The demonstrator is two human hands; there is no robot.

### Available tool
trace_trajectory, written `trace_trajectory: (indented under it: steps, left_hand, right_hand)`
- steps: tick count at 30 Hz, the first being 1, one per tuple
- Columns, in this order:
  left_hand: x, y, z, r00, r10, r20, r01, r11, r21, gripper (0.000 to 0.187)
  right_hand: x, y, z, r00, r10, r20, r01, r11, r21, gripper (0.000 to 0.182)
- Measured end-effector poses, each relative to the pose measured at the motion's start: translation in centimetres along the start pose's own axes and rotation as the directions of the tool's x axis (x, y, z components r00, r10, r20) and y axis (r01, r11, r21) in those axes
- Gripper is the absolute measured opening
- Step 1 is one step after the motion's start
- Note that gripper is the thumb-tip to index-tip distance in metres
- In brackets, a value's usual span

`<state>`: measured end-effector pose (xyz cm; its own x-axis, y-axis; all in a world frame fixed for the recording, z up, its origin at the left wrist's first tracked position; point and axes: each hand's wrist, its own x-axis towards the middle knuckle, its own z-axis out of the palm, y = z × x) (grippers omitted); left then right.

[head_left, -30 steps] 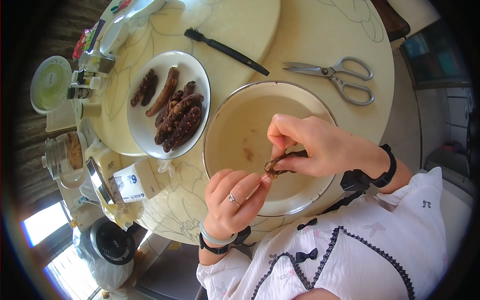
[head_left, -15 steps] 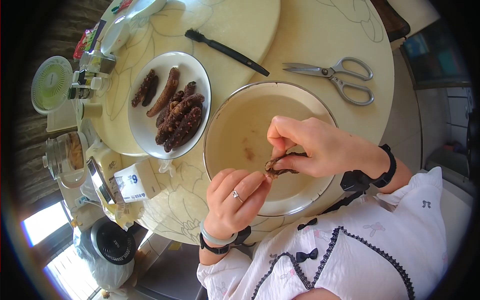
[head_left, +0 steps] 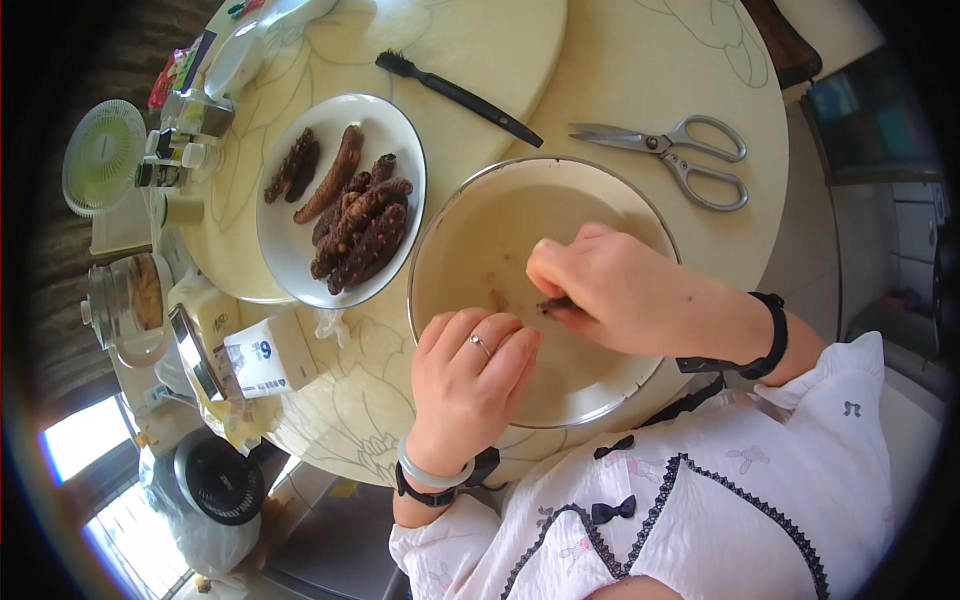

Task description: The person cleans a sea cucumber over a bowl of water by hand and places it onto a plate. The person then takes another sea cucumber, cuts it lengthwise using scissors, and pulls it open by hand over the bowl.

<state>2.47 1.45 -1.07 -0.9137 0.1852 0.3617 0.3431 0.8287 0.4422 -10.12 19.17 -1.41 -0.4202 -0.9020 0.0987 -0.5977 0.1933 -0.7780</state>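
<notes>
Over the enamel basin (head_left: 440, 235), which has water in it, my right hand (head_left: 605, 290) is closed around a dark sea cucumber (head_left: 557, 305); only its end shows. My left hand (head_left: 470, 385), wearing a ring, is at the basin's near left rim with its fingers curled in, and what they hold, if anything, is hidden. The two hands are a little apart. Several brown, bumpy sea cucumbers (head_left: 345, 235) lie on a white plate (head_left: 285, 265) to the left of the basin.
Behind the basin lie a black brush (head_left: 460, 100) and metal scissors (head_left: 660, 150). At the left are a tissue pack (head_left: 270, 355), a glass pitcher (head_left: 135, 300), small jars (head_left: 185, 150) and a green-white basket (head_left: 105, 158). Everything is on or around a round table (head_left: 345, 430).
My hands have moved slightly apart. My left fingertips have left the end of the sea cucumber and curled in, and my right hand has turned over it, covering more of it.
</notes>
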Motion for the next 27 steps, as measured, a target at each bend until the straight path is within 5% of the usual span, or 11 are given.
trace_trajectory:
  steps: [2, 6, 9, 12, 15, 18, 20, 27]
  left_hand:
    - [0.0, 0.1, 0.2, 0.999, -0.037, -0.006, 0.037, 0.999, -0.023, 0.021]
    - [0.2, 0.2, 0.3, 0.998, -0.055, -0.009, 0.055, 0.998, -0.004, 0.021]
    - [0.2, 0.0, 0.2, 1.0, -0.023, -0.013, 0.023, 0.999, -0.038, 0.023]
    - [0.1, -0.2, 0.2, 0.999, 0.029, -0.024, -0.03, 0.999, -0.027, 0.019]
    - [0.3, -0.1, 0.2, 1.0, 0.015, 0.019, -0.015, 0.999, -0.034, 0.022]
    - [0.2, -0.2, 0.2, 0.999, 0.029, -0.034, -0.03, 0.999, -0.045, 0.027]
    - [0.0, -0.2, 0.4, 0.995, 0.014, -0.102, -0.021, 0.998, -0.065, 0.029]
    - [-0.2, -0.4, 0.5, 0.992, 0.021, -0.123, -0.027, 0.998, -0.048, 0.027]
  right_hand:
    - [-0.1, 0.5, 0.7, 0.984, -0.127, 0.122, 0.165, 0.906, -0.389, 0.036]
    - [-0.1, 0.2, 1.2, 0.967, -0.182, 0.176, 0.245, 0.846, -0.474, 0.039]
    - [0.2, 0.2, 0.8, 0.99, -0.126, 0.07, 0.144, 0.831, -0.536, 0.038]
    - [-0.3, 0.1, 1.3, 0.978, -0.101, 0.184, 0.175, 0.876, -0.45, 0.038]
    - [0.0, 0.1, 0.9, 0.996, -0.074, 0.044, 0.082, 0.964, -0.251, 0.035]
    - [0.3, -0.6, 0.3, 0.998, 0.05, 0.03, -0.05, 0.999, -0.012, 0.03]
    - [0.6, -0.4, -0.3, 0.967, 0.207, 0.146, -0.243, 0.918, 0.312, 0.029]
    - [0.8, -0.5, -1.1, 0.954, 0.233, 0.188, -0.284, 0.906, 0.314, 0.029]
